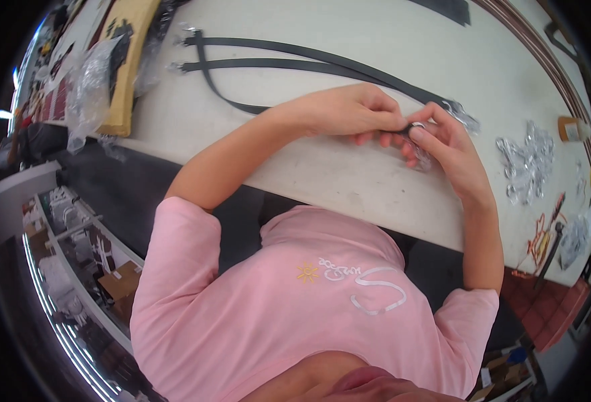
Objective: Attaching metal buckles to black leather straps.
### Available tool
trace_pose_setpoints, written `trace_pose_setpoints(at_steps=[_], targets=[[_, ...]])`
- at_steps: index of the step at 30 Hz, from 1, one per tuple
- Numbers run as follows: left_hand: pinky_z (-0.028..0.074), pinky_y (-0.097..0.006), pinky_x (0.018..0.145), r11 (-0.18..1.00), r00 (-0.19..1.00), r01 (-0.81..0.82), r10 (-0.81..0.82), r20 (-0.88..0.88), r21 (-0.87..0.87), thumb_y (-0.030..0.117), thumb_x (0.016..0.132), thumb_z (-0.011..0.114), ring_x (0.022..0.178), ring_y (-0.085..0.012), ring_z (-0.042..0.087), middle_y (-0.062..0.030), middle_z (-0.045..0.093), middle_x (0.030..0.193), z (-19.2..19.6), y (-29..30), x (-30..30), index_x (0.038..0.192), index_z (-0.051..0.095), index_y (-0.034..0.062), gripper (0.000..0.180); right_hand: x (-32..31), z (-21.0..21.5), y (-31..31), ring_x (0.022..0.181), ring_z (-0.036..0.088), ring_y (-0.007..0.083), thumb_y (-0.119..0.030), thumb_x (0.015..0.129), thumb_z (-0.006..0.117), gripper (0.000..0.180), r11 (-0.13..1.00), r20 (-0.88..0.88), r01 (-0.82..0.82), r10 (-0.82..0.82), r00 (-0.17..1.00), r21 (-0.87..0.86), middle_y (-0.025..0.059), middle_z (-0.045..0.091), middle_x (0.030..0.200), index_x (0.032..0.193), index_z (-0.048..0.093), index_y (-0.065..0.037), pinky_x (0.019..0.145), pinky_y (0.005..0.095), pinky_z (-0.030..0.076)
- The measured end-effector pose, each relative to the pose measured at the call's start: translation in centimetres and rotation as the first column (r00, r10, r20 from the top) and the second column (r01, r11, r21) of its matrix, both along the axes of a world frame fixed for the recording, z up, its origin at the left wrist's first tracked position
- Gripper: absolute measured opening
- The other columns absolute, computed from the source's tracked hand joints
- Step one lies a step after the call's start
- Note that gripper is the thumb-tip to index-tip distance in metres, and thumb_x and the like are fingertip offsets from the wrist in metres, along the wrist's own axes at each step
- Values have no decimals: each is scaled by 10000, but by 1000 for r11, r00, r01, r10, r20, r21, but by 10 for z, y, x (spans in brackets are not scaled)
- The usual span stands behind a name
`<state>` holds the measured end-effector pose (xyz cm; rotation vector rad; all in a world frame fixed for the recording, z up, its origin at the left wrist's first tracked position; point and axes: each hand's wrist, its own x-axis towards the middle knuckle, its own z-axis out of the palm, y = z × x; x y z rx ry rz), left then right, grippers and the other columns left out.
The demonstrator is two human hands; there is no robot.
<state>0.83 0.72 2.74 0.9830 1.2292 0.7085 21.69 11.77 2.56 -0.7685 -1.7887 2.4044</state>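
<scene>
Over the near part of the white table, my left hand (365, 110) pinches a black strap (232, 102) close to its end, its fingers closed. My right hand (446, 137) meets it from the other side, thumb and forefinger closed on the strap's end, where a small shiny metal fitting (416, 126) shows. Some clear plastic (421, 158) hangs under the right fingers. Exactly how strap and fitting join is hidden by my fingertips. Beyond my hands lie more long black straps (275, 65), with plastic-wrapped metal hardware (466, 117) at their right ends.
A pile of plastic-wrapped metal fittings (528, 161) lies on the table (322, 181) at right. Farther right are a tape roll (570, 128), orange cords (535, 241) and a dark-handled tool (551, 249). At far left stands a yellow board (122, 87) beside bubble wrap (93, 90).
</scene>
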Motion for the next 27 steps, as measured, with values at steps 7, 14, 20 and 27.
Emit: trace_pose_setpoints(at_steps=[7,14,20,27], targets=[[430,-276,529,969,994,-49,24,105,242,210,944,646,589,-94,541,-15,665,720,-20,-6,11,806,668,42,218,4,7,-14,757,624,93,-176,1045,560,142,995,85,92,-96,992,45,57,673,879,1089,542,-42,668,242,513],[489,-342,652,927,995,-70,90,-37,369,213,927,595,655,-165,628,-65,683,723,-8,-19,16,748,640,28,261,8,-5,-13,698,554,64,-205,1070,537,156,999,-3,26,-26,1000,36,35,624,941,1120,562,-59,635,242,509],[489,-368,646,881,991,-112,134,-17,460,250,920,604,676,-218,664,-89,683,710,-5,-23,26,781,650,31,264,16,-3,-8,686,520,77,-256,1072,532,207,991,15,-132,131,991,33,28,597,926,1073,570,-53,649,245,500],[454,-430,561,818,884,158,133,-449,554,311,918,653,636,-293,648,-62,693,718,4,-25,7,847,664,54,267,15,3,-4,661,517,80,-255,1077,524,211,988,24,-96,94,995,117,20,588,870,996,557,-62,636,250,496]])
